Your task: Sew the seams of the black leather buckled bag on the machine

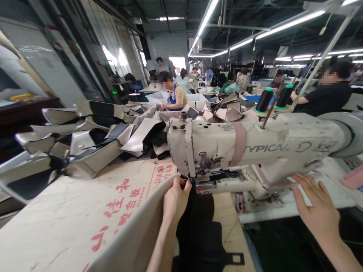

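Note:
My left hand (176, 198) is closed on the edge of a large beige and black leather-like piece (141, 230), close under the needle area of the sewing machine (210, 143). The beige side drapes to the left of my forearm. Its black side (204, 241), with a tab that has a square hole, hangs to the right of my forearm over the plywood. Fingers spread, my right hand (317, 206) is at the underside of the machine's body, by its right end. Nothing shows in it. The exact stitching spot is hidden behind my left fingers and the presser parts.
A plywood board (85, 211) with red printing extends to the left. Beyond it lie heaps of beige and black sewn pieces (96, 147). Two black thread cones (264, 100) stand behind the machine. A person in a blue apron (177, 96) and other people work farther back.

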The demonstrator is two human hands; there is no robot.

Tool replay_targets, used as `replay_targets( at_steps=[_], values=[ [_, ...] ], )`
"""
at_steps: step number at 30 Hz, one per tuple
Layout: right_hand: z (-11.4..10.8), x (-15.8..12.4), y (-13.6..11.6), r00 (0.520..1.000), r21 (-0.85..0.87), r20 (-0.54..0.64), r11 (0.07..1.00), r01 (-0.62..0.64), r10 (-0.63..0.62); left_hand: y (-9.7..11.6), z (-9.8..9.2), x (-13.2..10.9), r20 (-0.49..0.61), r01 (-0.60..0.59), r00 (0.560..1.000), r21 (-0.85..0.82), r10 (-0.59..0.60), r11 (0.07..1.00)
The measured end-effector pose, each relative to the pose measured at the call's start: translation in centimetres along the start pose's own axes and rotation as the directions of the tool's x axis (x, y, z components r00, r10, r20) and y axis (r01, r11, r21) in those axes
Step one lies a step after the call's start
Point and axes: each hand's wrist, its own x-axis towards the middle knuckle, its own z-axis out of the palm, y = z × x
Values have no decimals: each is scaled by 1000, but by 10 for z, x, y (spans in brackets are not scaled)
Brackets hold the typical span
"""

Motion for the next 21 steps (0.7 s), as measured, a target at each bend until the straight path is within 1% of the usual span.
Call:
replay_targets(
  at_steps=[3,6,8,11,15,21],
  values=[
    [-4,9,-1,1000,-29,21,1000,6,-6,0,-1,2,11,6,1000,1,-6,1000],
    [-3,7,-5,999,-73,35,997,-8,11,1,-1,2,18,12,1000,-4,-12,1000],
    [-1,5,-8,1000,-86,23,996,-20,22,2,-1,1,18,21,1000,-4,-21,1000],
    [1,6,-13,999,-80,11,996,-43,44,3,-2,1,19,32,999,0,-32,999],
    [2,7,-15,999,-74,15,996,-50,52,4,-4,6,52,36,998,5,-36,999],
    [2,4,-12,999,-72,21,996,-47,48,4,-8,16,86,2,996,-4,-1,1000]
  ],
)
